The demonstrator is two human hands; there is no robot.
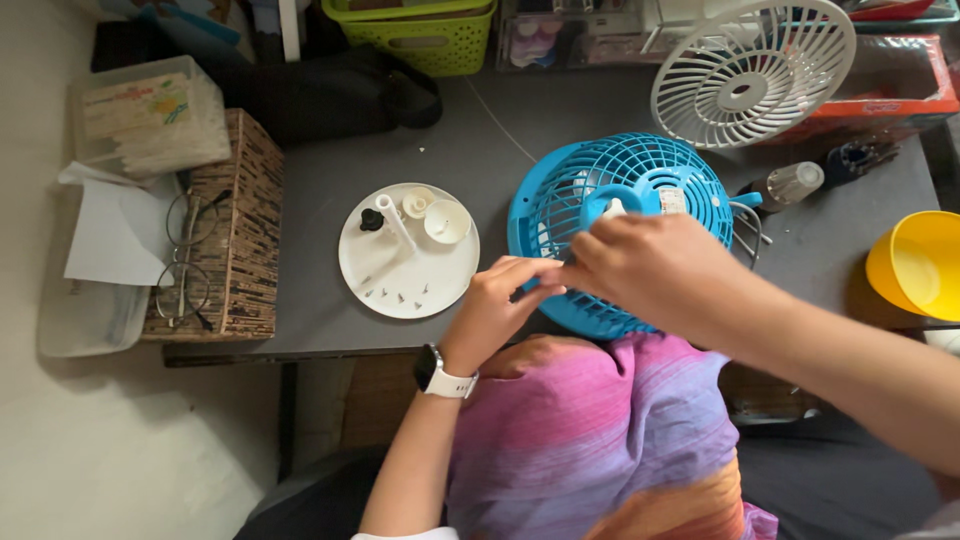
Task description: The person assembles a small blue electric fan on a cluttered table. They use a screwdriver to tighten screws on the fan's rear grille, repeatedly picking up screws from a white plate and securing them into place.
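A blue fan grille (640, 180) lies flat near the front edge of the grey table (310, 320), with a white hub part showing at its middle. My right hand (655, 265) reaches over its front half with fingers pinched together; what they pinch is hidden. My left hand (500, 305), a white watch on the wrist, has its fingertips meeting the right hand's at the grille's front left rim. To the left sits a round white plate (355, 265) holding small screws, a black knob, white caps and a white rod.
A white fan grille (750, 70) leans at the back right by a red box (890, 90). A yellow bowl (920, 265) sits at the right edge, a small bottle (795, 182) behind the fan. Eyeglasses (185, 260) rest on a woven box; green baskets (420, 30) stand at the back.
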